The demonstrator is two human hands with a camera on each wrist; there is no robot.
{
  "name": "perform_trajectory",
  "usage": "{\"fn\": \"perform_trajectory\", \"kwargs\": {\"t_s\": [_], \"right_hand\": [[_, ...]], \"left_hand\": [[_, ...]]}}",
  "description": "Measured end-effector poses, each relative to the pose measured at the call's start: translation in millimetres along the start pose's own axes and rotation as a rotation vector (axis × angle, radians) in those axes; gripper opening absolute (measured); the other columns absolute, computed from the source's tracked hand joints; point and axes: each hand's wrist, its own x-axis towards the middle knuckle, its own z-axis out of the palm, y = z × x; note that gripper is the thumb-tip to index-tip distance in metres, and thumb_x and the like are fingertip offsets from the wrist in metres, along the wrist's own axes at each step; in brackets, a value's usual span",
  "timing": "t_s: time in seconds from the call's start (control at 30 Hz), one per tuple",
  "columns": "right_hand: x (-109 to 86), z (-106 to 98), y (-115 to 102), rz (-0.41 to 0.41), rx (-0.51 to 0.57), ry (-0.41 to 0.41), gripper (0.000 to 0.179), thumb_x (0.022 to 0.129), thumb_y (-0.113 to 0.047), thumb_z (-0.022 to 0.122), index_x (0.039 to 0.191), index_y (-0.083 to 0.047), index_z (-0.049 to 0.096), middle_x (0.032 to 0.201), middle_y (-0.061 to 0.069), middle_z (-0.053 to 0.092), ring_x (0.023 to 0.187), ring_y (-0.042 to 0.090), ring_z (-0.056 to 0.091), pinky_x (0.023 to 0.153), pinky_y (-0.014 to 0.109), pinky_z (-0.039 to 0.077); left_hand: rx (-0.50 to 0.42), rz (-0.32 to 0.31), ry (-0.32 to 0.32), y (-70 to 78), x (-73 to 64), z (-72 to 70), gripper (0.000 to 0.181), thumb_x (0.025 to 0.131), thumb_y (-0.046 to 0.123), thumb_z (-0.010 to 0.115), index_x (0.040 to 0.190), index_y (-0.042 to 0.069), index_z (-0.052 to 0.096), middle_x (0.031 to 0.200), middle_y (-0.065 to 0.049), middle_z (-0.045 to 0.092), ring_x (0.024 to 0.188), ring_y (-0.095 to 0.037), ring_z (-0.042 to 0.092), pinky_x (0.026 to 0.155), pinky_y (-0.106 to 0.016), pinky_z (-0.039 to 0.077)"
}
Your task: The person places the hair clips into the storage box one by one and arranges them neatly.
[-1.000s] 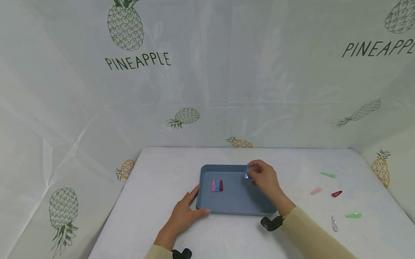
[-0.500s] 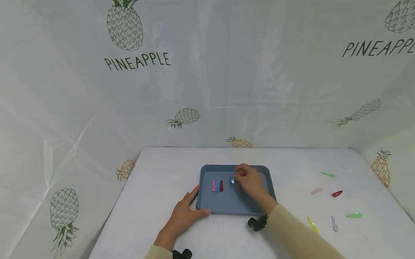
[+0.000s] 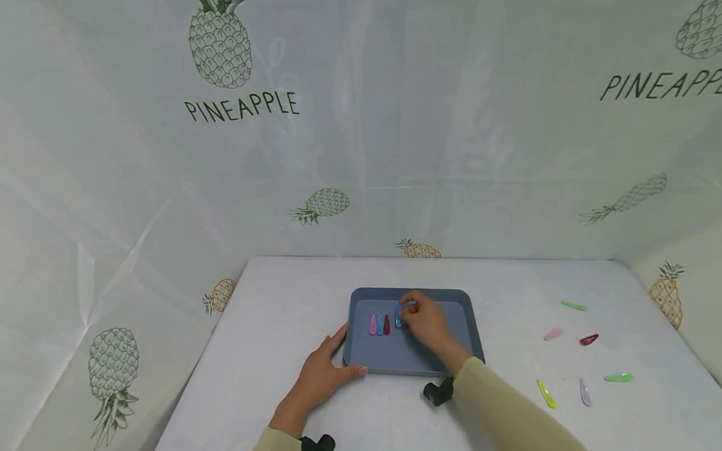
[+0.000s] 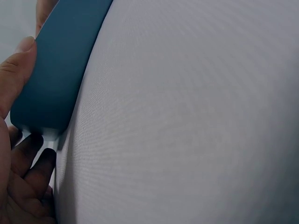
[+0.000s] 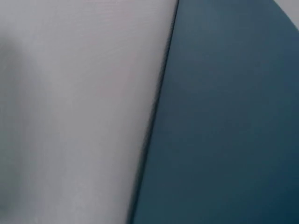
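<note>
My right hand [image 3: 427, 323] pinches a blue hair clip [image 3: 398, 318] between thumb and fingertips, low over the blue-grey tray [image 3: 428, 367]. To its left, a pink hair clip [image 3: 372, 324], a blue one [image 3: 379, 325] and a dark red one [image 3: 386, 324] lie side by side in the tray. My left hand [image 3: 322, 375] rests at the tray's near left corner, thumb on the front rim and fingers along the left side. The left wrist view shows that thumb [image 4: 21, 65] against the tray wall [image 4: 60, 70]. Neither the right hand nor its clip appears in the right wrist view.
Loose hair clips lie on the white table to the right: two green [image 3: 573, 305] [image 3: 619, 378], a pale pink [image 3: 553, 334], a red [image 3: 589, 340], a yellow [image 3: 546, 393] and a lilac [image 3: 585, 392]. A pineapple-print sheet [image 3: 455, 144] hangs behind the table.
My right hand has carried the blue hair clip leftward across the tray, close to the row of three. The yellow clip has come into view from behind the sleeve. My left hand stays put.
</note>
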Motion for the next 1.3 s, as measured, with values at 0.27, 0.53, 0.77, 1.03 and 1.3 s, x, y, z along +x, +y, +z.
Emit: {"fn": "perform_trajectory", "kwargs": {"t_s": [0.27, 0.53, 0.77, 1.03, 1.3], "right_hand": [[-5.0, 2.0, -5.0, -0.049, -0.171, 0.024, 0.017, 0.094, -0.004, 0.073, 0.110, -0.009, 0.075, 0.084, 0.003, 0.070, 0.065, 0.013, 0.061, 0.057, 0.028, 0.049], [-6.6, 6.2, -7.4, -0.063, -0.276, 0.021, 0.015, 0.094, -0.009, 0.074, 0.108, -0.012, 0.076, 0.090, 0.003, 0.075, 0.075, 0.015, 0.063, 0.066, 0.033, 0.052], [-6.1, 8.6, -8.5, -0.077, -0.327, 0.005, 0.014, 0.095, -0.009, 0.074, 0.108, -0.011, 0.075, 0.092, 0.003, 0.076, 0.077, 0.015, 0.065, 0.068, 0.036, 0.054], [-6.5, 11.0, -8.4, -0.097, -0.407, -0.028, 0.011, 0.094, -0.009, 0.075, 0.106, -0.010, 0.077, 0.089, 0.002, 0.073, 0.075, 0.015, 0.061, 0.068, 0.035, 0.053], [-7.2, 11.6, -7.7, -0.114, -0.418, -0.040, 0.011, 0.093, -0.011, 0.078, 0.104, -0.009, 0.078, 0.085, 0.000, 0.071, 0.075, 0.014, 0.060, 0.069, 0.035, 0.052]], "left_hand": [[0.009, -0.003, 0.001, -1.0, 0.7, 1.3, 0.101, 0.078, 0.062, 0.087, 0.164, 0.040, 0.037, 0.168, -0.009, 0.041, 0.159, -0.045, 0.027, 0.118, -0.075, 0.032], [0.013, 0.001, 0.003, -1.6, 1.4, 1.8, 0.102, 0.079, 0.062, 0.087, 0.164, 0.041, 0.037, 0.169, -0.008, 0.040, 0.158, -0.046, 0.028, 0.118, -0.075, 0.032], [0.017, 0.013, 0.006, -1.8, 1.8, 1.8, 0.102, 0.079, 0.062, 0.087, 0.164, 0.039, 0.037, 0.168, -0.005, 0.041, 0.158, -0.046, 0.028, 0.119, -0.074, 0.031], [0.011, 0.018, 0.005, -1.5, 1.6, 1.6, 0.102, 0.079, 0.061, 0.087, 0.164, 0.038, 0.038, 0.169, -0.006, 0.041, 0.158, -0.046, 0.028, 0.119, -0.074, 0.031], [0.011, 0.009, 0.007, -2.2, 1.6, 2.4, 0.101, 0.079, 0.062, 0.087, 0.164, 0.040, 0.038, 0.168, -0.006, 0.041, 0.158, -0.045, 0.029, 0.118, -0.074, 0.032]]}}
